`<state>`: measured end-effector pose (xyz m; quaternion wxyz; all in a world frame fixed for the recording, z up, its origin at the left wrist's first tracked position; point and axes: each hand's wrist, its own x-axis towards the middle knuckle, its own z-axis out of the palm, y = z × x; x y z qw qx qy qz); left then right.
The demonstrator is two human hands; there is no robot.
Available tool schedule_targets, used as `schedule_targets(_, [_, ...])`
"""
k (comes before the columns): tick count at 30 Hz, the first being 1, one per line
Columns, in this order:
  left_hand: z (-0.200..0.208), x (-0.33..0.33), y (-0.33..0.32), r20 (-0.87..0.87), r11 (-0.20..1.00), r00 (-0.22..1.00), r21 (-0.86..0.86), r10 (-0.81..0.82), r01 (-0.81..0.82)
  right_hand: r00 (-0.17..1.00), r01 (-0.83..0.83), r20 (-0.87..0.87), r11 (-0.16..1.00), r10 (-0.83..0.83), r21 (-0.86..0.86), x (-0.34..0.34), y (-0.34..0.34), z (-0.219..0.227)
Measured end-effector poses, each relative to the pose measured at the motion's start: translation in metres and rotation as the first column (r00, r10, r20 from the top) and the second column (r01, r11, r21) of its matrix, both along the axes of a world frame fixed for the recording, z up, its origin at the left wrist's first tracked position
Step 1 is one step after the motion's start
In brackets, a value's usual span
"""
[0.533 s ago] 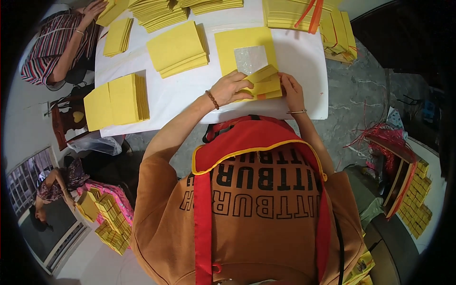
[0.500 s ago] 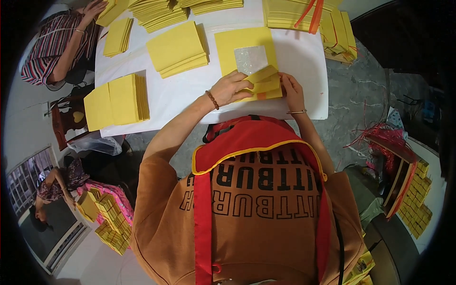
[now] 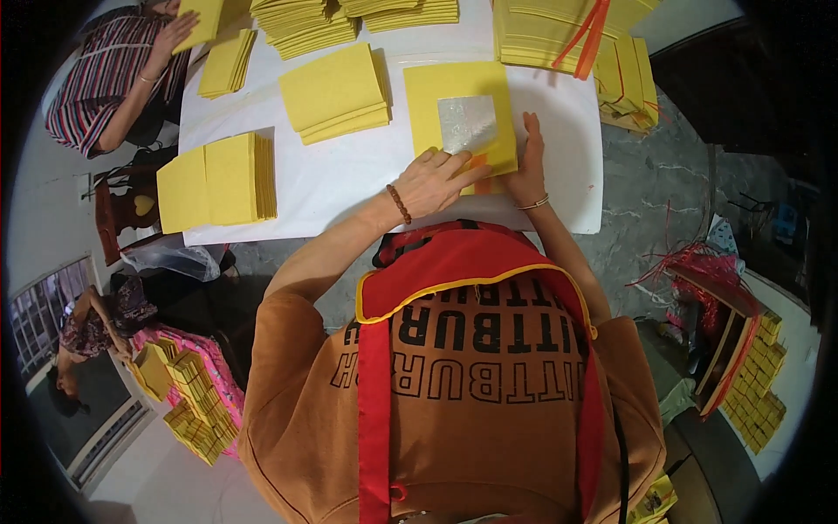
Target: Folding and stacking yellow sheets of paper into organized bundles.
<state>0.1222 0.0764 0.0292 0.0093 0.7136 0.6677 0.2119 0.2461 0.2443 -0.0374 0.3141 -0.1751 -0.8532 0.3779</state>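
On the white table lies a yellow paper sheet (image 3: 422, 93) with a silvery square patch (image 3: 469, 120) on it and a small orange mark near its lower edge. Across the sheet's lower left part rests my left hand (image 3: 436, 182), its fingers apart and pressing on the paper. A brown bead bracelet circles that wrist. My right hand (image 3: 526, 163) stands on edge along the sheet's lower right side, fingers stretched out. Its thumb side is partly hidden. Whether other sheets lie under this one I cannot tell.
Yellow paper stacks stand left of the sheet (image 3: 336, 92), at the near left corner (image 3: 218, 183) and at the far right (image 3: 541, 39), where an orange ribbon (image 3: 594, 35) hangs. A co-worker's hand (image 3: 175, 39) holds yellow paper at the far left. Another person sits at lower left.
The paper's lower part, raised and folded between my hands before, now lies flatter. My right hand has let go of the fold and straightened along the side. The co-worker has lifted yellow paper.
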Motion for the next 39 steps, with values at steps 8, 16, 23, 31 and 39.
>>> schedule_targets(8, [-0.015,0.003,-0.006,0.081,0.995,0.992,-0.014,0.095,-0.095,0.99,-0.129,-0.11,-0.242,-0.092,-0.962,-0.001,-0.007,0.042])
schedule_targets(16, [0.011,-0.032,0.011,0.181,0.96,0.97,0.199,0.163,-0.199,0.986,-0.107,-0.024,0.502,0.168,-0.858,0.008,0.0,0.05])
schedule_targets(23, [0.041,-0.077,0.033,0.8,0.868,0.586,0.193,0.131,-0.457,0.858,-0.238,0.429,0.959,0.282,-0.154,0.012,-0.008,0.166])
schedule_targets(31, [0.011,-0.075,0.021,0.835,0.919,0.525,0.062,0.166,-0.389,0.805,-0.282,0.527,0.957,0.273,-0.065,0.0,-0.006,0.158])
schedule_targets(39, [0.011,-0.076,0.023,0.78,0.839,0.582,0.145,0.229,-0.525,0.687,-0.306,0.682,0.951,0.251,-0.041,-0.029,0.023,0.159])
